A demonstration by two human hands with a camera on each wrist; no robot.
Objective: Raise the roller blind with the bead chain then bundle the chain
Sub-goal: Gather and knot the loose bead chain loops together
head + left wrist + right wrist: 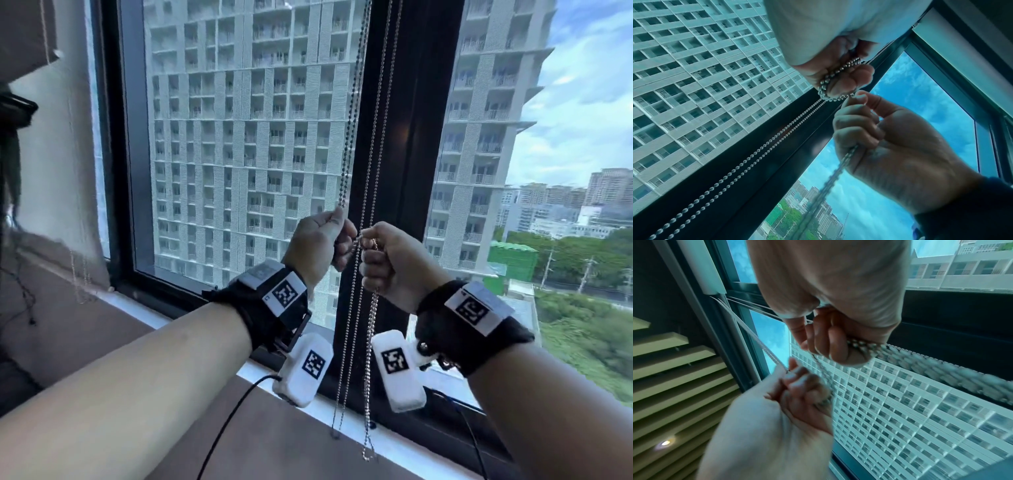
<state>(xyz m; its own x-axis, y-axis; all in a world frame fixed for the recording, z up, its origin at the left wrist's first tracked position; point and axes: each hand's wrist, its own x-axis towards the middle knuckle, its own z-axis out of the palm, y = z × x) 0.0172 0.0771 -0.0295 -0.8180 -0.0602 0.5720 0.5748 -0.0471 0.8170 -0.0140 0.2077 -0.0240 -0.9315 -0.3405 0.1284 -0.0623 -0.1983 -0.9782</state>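
Note:
Silver bead chain (375, 137) hangs in several strands in front of the dark window post. My left hand (342, 233) pinches strands at the top of its fist, and chain is wound round its fingers (840, 84). Right beside it, almost touching, my right hand (368, 243) grips the chain in a fist. In the left wrist view, the right hand (859, 113) pinches the wound beads at its fingertips. Long loops (368, 394) dangle below it to the sill. In the right wrist view, the pale raised blind roll (711, 272) sits at the window top.
The dark window post (418, 137) stands just behind the chains, with glass on both sides. A white sill (394, 442) runs below the hands. A second thin chain (78, 274) hangs at the far left wall. A black cable (233, 411) trails from my left wrist.

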